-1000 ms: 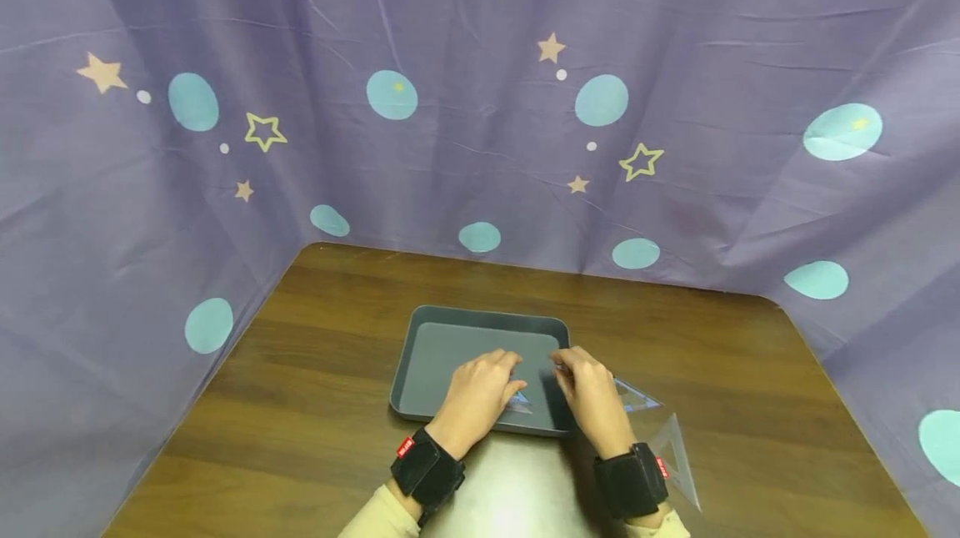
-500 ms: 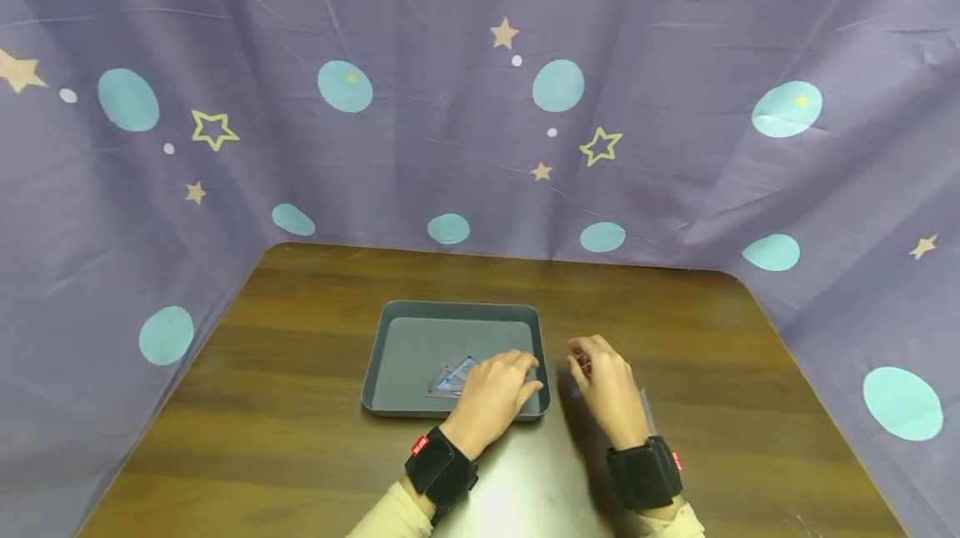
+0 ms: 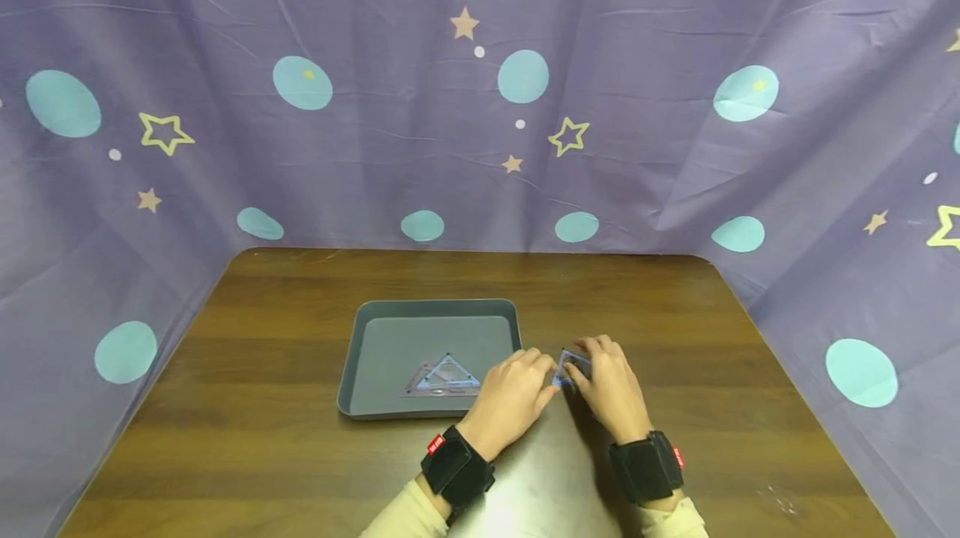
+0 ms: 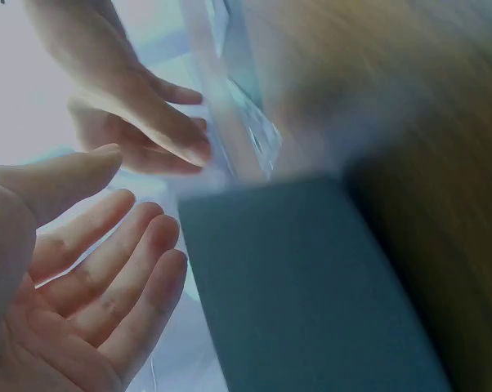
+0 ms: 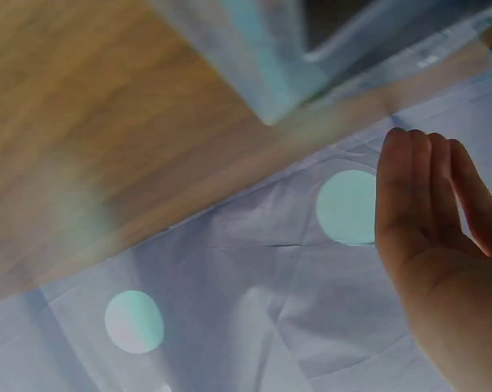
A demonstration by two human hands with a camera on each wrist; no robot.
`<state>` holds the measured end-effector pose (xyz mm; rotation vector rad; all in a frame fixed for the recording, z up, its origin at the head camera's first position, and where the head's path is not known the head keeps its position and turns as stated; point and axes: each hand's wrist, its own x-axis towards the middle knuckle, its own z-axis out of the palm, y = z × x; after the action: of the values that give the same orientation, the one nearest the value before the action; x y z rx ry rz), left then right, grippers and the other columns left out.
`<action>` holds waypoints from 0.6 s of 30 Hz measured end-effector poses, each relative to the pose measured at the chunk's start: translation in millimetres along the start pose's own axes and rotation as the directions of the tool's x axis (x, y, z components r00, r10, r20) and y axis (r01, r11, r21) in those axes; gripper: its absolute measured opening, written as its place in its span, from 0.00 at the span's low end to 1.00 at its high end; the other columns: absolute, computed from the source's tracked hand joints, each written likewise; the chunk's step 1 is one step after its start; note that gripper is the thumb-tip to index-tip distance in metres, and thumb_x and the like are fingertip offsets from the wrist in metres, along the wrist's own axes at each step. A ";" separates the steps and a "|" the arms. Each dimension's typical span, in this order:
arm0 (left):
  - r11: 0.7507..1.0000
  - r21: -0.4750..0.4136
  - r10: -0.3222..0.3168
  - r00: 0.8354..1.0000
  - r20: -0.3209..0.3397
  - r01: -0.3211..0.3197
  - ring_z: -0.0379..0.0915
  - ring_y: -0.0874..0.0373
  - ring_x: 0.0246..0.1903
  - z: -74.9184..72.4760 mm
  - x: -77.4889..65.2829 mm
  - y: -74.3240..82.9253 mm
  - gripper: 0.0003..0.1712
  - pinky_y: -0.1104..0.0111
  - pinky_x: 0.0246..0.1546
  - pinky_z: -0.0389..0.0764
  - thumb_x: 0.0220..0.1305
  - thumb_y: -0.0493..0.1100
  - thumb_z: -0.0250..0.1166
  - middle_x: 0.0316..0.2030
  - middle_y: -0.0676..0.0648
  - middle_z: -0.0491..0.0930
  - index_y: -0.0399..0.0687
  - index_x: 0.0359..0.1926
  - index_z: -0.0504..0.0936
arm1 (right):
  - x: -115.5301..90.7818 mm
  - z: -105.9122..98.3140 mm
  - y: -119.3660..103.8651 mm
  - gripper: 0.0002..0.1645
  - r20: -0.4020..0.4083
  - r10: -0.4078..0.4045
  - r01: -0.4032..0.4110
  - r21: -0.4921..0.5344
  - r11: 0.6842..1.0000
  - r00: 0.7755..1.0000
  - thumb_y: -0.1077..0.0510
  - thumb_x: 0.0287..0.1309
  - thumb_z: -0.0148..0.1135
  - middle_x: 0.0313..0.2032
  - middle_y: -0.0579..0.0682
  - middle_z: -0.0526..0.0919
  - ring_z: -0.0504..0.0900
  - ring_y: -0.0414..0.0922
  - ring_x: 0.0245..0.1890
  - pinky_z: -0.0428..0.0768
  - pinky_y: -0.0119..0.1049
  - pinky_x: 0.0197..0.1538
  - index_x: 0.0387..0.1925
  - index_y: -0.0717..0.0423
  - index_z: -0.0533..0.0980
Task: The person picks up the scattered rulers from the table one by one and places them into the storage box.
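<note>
In the head view my right hand (image 3: 613,388) hangs low over a transparent set square (image 3: 567,364) with blue edges, right of the tray. Its thumb overlaps the set square and its fingers reach past it; I see no pinch on it. The right wrist view has those fingers (image 5: 403,188) straight and side by side. My left hand (image 3: 506,400) is beside the tray's right rim, fingertips close to the same set square. Its fingers are relaxed and hold nothing in the left wrist view. A blue-edged set square (image 3: 448,370) and a clear ruler-like piece (image 3: 414,392) overlap inside the tray (image 3: 352,354).
The tray is dark grey, rectangular and low-rimmed, on a brown wooden table (image 3: 262,455). Purple curtains (image 3: 637,12) with stars and teal dots stand along its back and sides. In the right wrist view a large blurred clear plate (image 5: 262,82) lies near the camera.
The view has turned to the right. My left hand has left the tray's inside for its right side. My right hand has come over the blue-edged set square; the clear one is out of sight.
</note>
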<state>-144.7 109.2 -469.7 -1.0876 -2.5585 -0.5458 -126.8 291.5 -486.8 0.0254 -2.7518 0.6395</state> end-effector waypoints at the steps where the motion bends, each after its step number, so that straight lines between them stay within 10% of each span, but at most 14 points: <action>1: 1.000 -0.001 0.004 1.000 0.006 -0.004 0.78 0.63 0.36 0.6 1.4 2.8 0.15 0.75 0.33 0.80 0.59 0.51 0.72 0.37 0.56 0.81 0.50 0.43 0.84 | -0.3 0.7 2.3 0.25 0.011 0.009 -0.009 -0.004 1.000 1.000 0.60 0.55 0.73 0.46 0.63 0.80 0.78 0.60 0.49 0.81 0.53 0.50 0.51 0.69 0.77; 18: 0.986 0.163 0.017 0.998 0.067 -0.028 0.79 0.61 0.30 20.6 17.3 31.9 0.04 0.71 0.27 0.80 0.55 0.44 0.73 0.29 0.55 0.82 0.52 0.30 0.85 | -4.5 7.2 18.1 0.32 0.136 0.028 -0.020 -0.062 0.998 0.990 0.54 0.54 0.73 0.54 0.66 0.76 0.71 0.62 0.53 0.74 0.58 0.57 0.53 0.74 0.76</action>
<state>-135.5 149.7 -473.5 -1.0911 -2.5904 -0.2916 -126.3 304.4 -502.0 0.0231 -2.9062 0.5801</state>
